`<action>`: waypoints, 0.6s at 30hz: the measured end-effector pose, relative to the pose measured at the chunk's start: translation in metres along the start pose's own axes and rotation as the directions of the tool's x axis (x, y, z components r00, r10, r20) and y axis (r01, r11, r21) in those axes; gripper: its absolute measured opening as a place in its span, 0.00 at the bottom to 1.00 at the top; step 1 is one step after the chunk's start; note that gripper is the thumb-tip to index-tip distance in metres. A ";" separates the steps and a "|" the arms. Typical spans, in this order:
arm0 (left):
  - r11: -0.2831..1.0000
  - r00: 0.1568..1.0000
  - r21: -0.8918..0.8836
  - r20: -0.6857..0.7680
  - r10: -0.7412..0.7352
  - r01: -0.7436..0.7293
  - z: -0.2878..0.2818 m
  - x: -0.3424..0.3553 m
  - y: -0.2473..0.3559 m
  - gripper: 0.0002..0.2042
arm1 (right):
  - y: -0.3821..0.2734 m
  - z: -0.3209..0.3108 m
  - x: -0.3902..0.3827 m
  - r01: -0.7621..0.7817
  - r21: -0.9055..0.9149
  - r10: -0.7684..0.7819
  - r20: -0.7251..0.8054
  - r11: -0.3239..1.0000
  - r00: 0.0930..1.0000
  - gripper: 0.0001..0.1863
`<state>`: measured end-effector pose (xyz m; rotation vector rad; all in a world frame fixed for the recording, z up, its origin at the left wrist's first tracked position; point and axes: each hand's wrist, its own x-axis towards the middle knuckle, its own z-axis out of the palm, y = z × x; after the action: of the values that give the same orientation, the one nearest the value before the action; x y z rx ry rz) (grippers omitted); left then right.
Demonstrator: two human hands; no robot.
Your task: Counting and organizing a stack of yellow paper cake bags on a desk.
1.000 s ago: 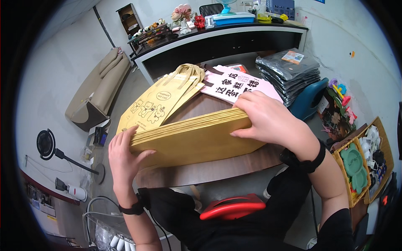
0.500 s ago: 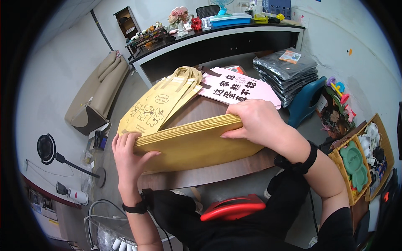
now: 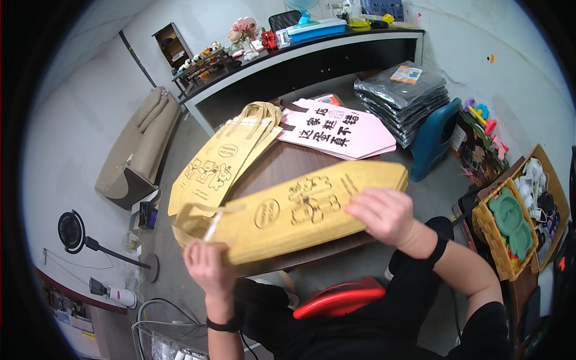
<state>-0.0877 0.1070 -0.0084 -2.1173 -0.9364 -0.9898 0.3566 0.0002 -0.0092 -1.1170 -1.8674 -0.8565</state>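
Observation:
A bundle of flat yellow-brown paper bags, printed with bear drawings, is held over the near side of the wooden table. My left hand is closed on its near left corner, by the twisted handles. My right hand grips the near edge toward the right end, fingers on the printed face. The bundle lies tilted, its printed face up, and looks slightly smeared by motion. Beyond its left end another pile of the same bags rests on the table, handles pointing away. Right of that pile lie pink bags with black handles.
Dark plastic-wrapped packs are stacked behind the teal chair. A woven basket with a green tray stands at the right. A red stool is between my legs. A black desk runs across the back.
The bundle has turned from standing on edge to lying flatter, showing its printed face. My left hand has shifted right and down to the handle end; my right hand has moved lower.

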 end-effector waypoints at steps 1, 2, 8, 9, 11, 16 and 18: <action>0.999 0.995 -0.005 0.094 -0.040 0.041 -0.003 -0.019 0.008 0.13 | -0.010 0.001 -0.013 -0.013 0.020 0.013 -0.001 1.000 1.000 0.13; 0.996 0.979 -0.013 0.187 -0.083 0.086 -0.005 -0.036 0.016 0.15 | -0.025 -0.004 -0.031 -0.025 0.037 0.025 0.006 0.999 1.000 0.14; 0.997 0.940 -0.057 0.341 -0.030 0.053 -0.018 -0.062 0.050 0.26 | -0.042 -0.026 -0.072 -0.191 0.133 0.164 0.191 0.972 0.968 0.21; 0.995 0.938 -0.062 0.342 -0.050 0.075 -0.012 -0.060 0.052 0.32 | -0.037 -0.023 -0.071 -0.232 0.161 0.191 0.239 0.959 0.952 0.24; 0.989 0.922 -0.055 0.373 -0.106 0.136 0.001 -0.061 0.055 0.46 | -0.023 -0.015 -0.068 -0.289 0.162 0.209 0.385 0.944 0.899 0.34; 0.947 0.825 -0.177 0.550 -0.131 0.268 -0.026 -0.026 0.080 0.44 | 0.026 -0.033 -0.028 -0.225 0.354 -0.006 0.546 0.908 0.838 0.36; 0.964 0.873 -0.214 0.487 -0.033 0.156 -0.033 -0.015 0.091 0.40 | 0.059 -0.032 -0.014 -0.362 0.276 0.186 0.505 0.890 0.843 0.28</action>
<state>-0.0346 0.0262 -0.0240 -2.6215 -1.2155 -0.6546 0.4233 -0.0088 0.0026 -1.3927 -2.0587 -0.0541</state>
